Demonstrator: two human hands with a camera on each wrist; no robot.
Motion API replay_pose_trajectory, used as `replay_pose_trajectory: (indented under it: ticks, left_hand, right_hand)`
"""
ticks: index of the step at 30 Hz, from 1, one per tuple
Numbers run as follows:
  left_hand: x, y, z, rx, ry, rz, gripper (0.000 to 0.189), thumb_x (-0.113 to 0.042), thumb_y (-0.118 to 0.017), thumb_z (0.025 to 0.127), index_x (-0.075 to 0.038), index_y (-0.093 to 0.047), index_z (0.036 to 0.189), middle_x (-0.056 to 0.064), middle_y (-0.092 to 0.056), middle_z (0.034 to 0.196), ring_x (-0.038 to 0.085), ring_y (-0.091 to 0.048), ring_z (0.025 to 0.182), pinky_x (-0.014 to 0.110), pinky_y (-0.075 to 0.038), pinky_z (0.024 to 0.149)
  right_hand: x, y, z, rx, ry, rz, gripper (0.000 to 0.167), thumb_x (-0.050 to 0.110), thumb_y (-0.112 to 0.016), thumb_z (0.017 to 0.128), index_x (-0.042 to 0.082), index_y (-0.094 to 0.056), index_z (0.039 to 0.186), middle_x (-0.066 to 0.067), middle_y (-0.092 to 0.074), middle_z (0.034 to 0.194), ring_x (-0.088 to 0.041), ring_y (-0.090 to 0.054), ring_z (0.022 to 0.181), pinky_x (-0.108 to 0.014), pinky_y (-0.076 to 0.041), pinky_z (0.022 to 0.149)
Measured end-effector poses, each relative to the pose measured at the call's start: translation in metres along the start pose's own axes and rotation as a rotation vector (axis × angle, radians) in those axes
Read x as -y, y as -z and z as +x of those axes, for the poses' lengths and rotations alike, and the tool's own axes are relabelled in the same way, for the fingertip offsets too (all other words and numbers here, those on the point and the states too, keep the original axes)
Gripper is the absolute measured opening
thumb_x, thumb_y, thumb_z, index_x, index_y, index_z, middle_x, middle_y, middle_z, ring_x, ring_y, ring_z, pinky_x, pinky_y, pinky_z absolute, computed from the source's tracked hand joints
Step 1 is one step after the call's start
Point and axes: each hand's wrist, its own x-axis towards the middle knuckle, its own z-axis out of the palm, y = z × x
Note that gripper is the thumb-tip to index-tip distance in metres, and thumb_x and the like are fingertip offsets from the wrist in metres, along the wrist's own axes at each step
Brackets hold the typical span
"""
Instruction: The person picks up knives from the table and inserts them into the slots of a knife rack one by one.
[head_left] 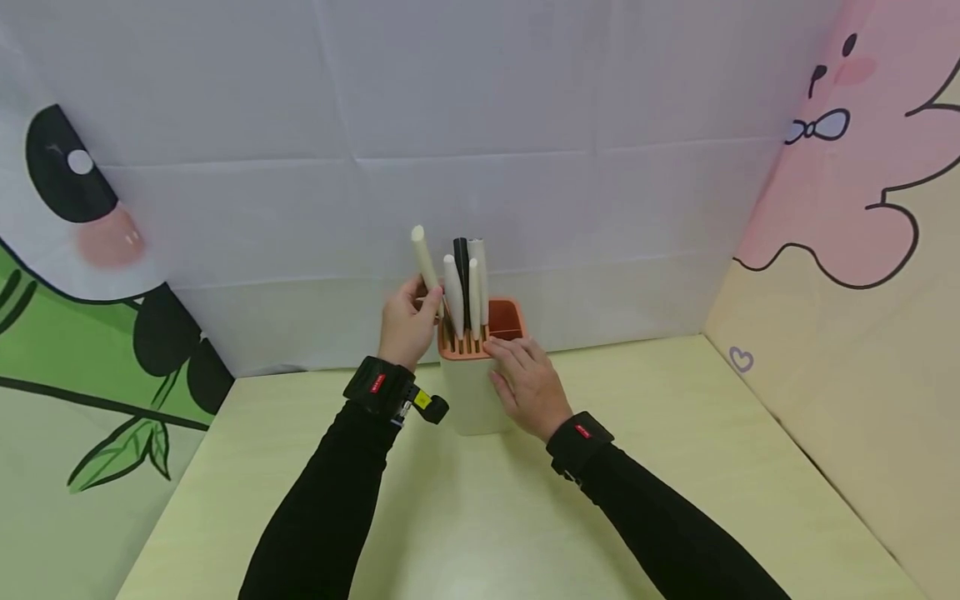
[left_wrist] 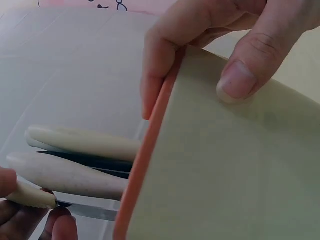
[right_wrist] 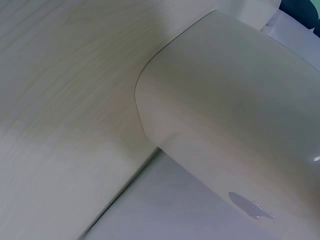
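A cream knife holder (head_left: pixel 472 396) with an orange slotted top (head_left: pixel 505 310) stands upright on the table. My left hand (head_left: pixel 405 327) pinches a knife by its cream handle (head_left: pixel 423 254) at the holder's left side. In the left wrist view, part of that knife's blade (left_wrist: pixel 95 211) shows between the fingers and the orange rim (left_wrist: pixel 150 150); its tip is hidden. My right hand (head_left: pixel 531 385) grips the holder's front right edge, fingers over the rim and thumb (left_wrist: pixel 240 82) against the outer wall. Several white- and cream-handled utensils (head_left: pixel 453 292) and a black-handled one (head_left: pixel 461 275) stand in the slots.
The pale wooden table (head_left: pixel 637 467) carries the holder near its back edge. Behind it rises a white cloth wall (head_left: pixel 465 100). Side panels printed with cartoon figures (head_left: pixel 840 183) border the table left and right. Right of the slots is an open orange compartment.
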Motion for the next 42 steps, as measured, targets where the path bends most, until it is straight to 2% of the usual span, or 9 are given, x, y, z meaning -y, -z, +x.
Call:
replay_pose_trajectory:
  ticks: [7,16,19,23,27,34,42]
  left_hand:
    - [0.013,-0.004,0.000,0.041,0.044,0.008,0.044,-0.023,-0.049,0.104,-0.007,-0.045,0.144,0.014,-0.060,0.120,0.026,-0.055,0.094,0.034,-0.047,0.073]
    - [0.024,-0.007,0.000,0.083,0.057,0.056,0.046,-0.025,-0.042,0.106,-0.007,-0.041,0.148,0.015,-0.058,0.126,0.026,-0.056,0.107,0.040,-0.049,0.085]
    - [0.026,-0.009,0.000,0.099,0.052,0.098,0.046,-0.022,-0.042,0.106,-0.008,-0.040,0.149,0.015,-0.058,0.131,0.025,-0.056,0.114,0.040,-0.049,0.091]
    - [0.029,-0.010,-0.002,0.116,0.044,0.141,0.045,-0.014,-0.043,0.105,-0.008,-0.039,0.150,0.015,-0.057,0.134,0.025,-0.055,0.118,0.039,-0.048,0.091]
    - [0.032,-0.012,-0.002,0.108,0.030,0.173,0.044,-0.011,-0.045,0.103,-0.008,-0.043,0.148,0.014,-0.060,0.130,0.026,-0.057,0.114,0.038,-0.049,0.087]
    - [0.037,-0.014,-0.002,0.082,0.014,0.221,0.044,-0.011,-0.048,0.102,-0.007,-0.046,0.146,0.012,-0.061,0.129,0.023,-0.057,0.112,0.037,-0.049,0.089]
    - [0.038,-0.016,-0.004,0.063,0.004,0.214,0.048,-0.004,-0.056,0.097,-0.009,-0.049,0.144,0.010,-0.064,0.123,0.022,-0.058,0.106,0.035,-0.048,0.090]
  right_hand:
    - [0.000,-0.001,0.000,0.005,-0.007,0.002,0.043,0.019,-0.060,0.096,0.008,-0.053,0.137,-0.007,-0.056,0.136,-0.025,-0.049,0.115,-0.037,-0.038,0.103]
    - [0.001,-0.001,0.000,0.016,-0.015,0.003,0.042,0.019,-0.058,0.097,0.008,-0.053,0.137,-0.007,-0.056,0.136,-0.025,-0.048,0.117,-0.037,-0.036,0.105]
    - [0.001,-0.002,-0.001,0.014,-0.016,0.001,0.042,0.019,-0.059,0.097,0.007,-0.053,0.137,-0.007,-0.056,0.136,-0.025,-0.048,0.117,-0.037,-0.036,0.105]
    - [0.000,-0.003,-0.001,0.008,-0.014,0.005,0.043,0.020,-0.059,0.097,0.008,-0.053,0.137,-0.007,-0.056,0.136,-0.025,-0.048,0.118,-0.037,-0.036,0.105]
    - [-0.001,-0.003,0.000,0.000,-0.010,0.008,0.043,0.020,-0.060,0.096,0.008,-0.053,0.137,-0.007,-0.056,0.136,-0.025,-0.048,0.118,-0.037,-0.036,0.105]
    - [0.000,-0.002,0.000,-0.001,-0.005,0.000,0.043,0.020,-0.059,0.097,0.007,-0.053,0.137,-0.008,-0.056,0.136,-0.025,-0.048,0.119,-0.037,-0.035,0.105]
    - [-0.001,-0.004,-0.001,-0.005,-0.005,-0.002,0.043,0.020,-0.059,0.096,0.007,-0.053,0.137,-0.008,-0.055,0.137,-0.025,-0.047,0.120,-0.037,-0.035,0.106]
